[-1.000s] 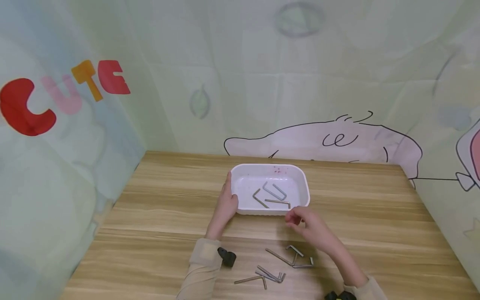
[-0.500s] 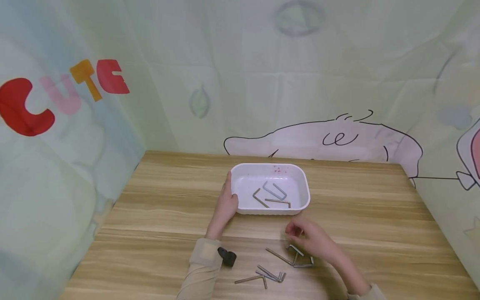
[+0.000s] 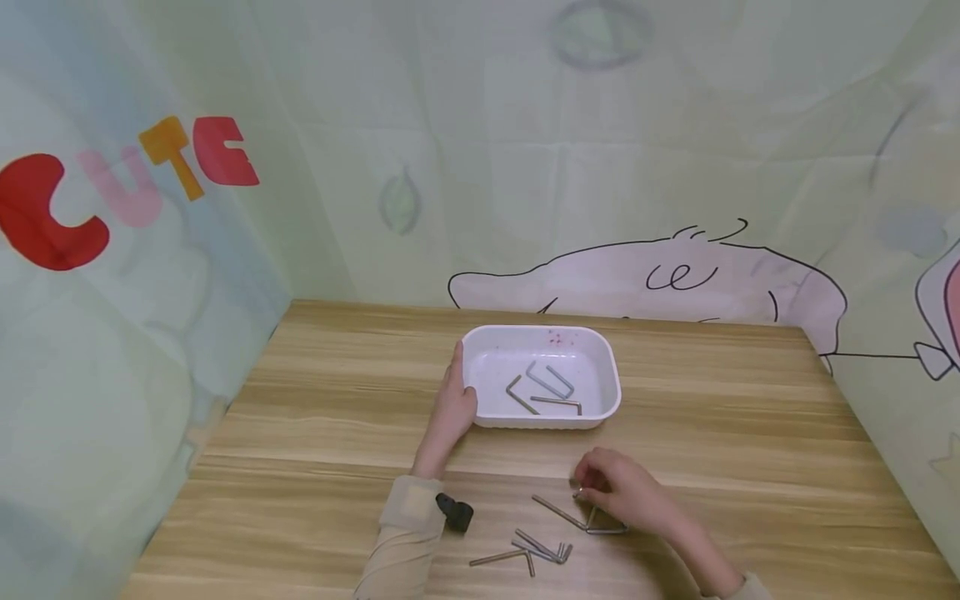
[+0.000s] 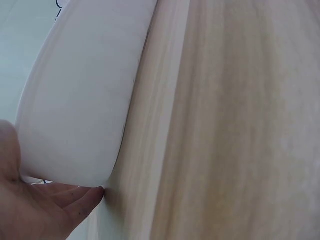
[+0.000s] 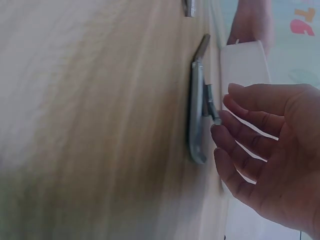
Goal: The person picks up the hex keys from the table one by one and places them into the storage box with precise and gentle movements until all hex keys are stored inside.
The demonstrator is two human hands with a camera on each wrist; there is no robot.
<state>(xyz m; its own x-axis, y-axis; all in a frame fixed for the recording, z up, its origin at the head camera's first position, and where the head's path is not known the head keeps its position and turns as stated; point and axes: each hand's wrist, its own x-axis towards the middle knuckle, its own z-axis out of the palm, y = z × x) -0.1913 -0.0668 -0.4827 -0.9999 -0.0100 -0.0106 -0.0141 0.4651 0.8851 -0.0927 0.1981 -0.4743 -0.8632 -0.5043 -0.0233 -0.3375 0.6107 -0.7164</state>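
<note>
A white plastic tray (image 3: 540,423) lies toward the back of the table, with several L-shaped hex keys (image 3: 556,402) inside it. My left hand (image 3: 452,408) grips its left end, thumb at the rim and fingers along the outer wall. Nearer to me, my right hand (image 3: 626,492) is over a loose group of hex keys (image 3: 558,512), partly hiding them. In the right wrist view, its bent fingers (image 5: 240,160) are spread apart around the raised end of a hex key (image 5: 214,111); a fingertip appears to touch it, with no clear pinch.
Another cluster of hex keys (image 3: 540,547) lies close to the table's near side, left of the right hand. The wooden table (image 3: 337,392) is bordered by a printed cloth backdrop (image 3: 510,192) at the back and sides.
My right hand has moved from the tray's front edge back toward me and down to the hex keys on the table. The left hand stays at the tray.
</note>
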